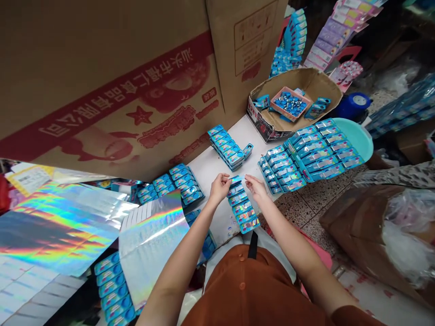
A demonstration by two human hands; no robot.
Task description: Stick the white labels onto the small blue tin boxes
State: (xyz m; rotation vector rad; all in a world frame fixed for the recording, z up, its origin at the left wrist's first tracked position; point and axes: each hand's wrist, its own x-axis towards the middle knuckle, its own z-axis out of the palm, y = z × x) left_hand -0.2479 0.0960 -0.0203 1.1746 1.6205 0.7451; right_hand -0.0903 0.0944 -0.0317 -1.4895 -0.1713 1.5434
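Left grip [220, 188] is pinching the top blue pack [235, 180] of a row [243, 208] near the counter's [217, 167] front edge; right grip [255, 188] is staying open just beside it. Room is tight: big carton [112, 81] is walling the back edge, holographic foil sheets [64, 222] are crowding left, speckled floor [306, 206] is lying off right.

Packs [242, 203] teal-blue with a rainbow-sheen strip, centre and in rows around. Foil sheets [57, 222] at 8 o'clock, silver holographic, rainbow bands. Carton [102, 90] at 10 o'clock, brown kraft, red print, red star. Tray [283, 97] at 2 o'clock, salmon pink. Round lid [360, 140] at 3 o'clock, pale teal. Cards [326, 47] at 1 o'clock, lilac and pink. Table [217, 167] white. Floor [306, 213] at 4 o'clock, speckled brown. Top [251, 290] at 6 o'clock, rust orange, black strap [252, 244].
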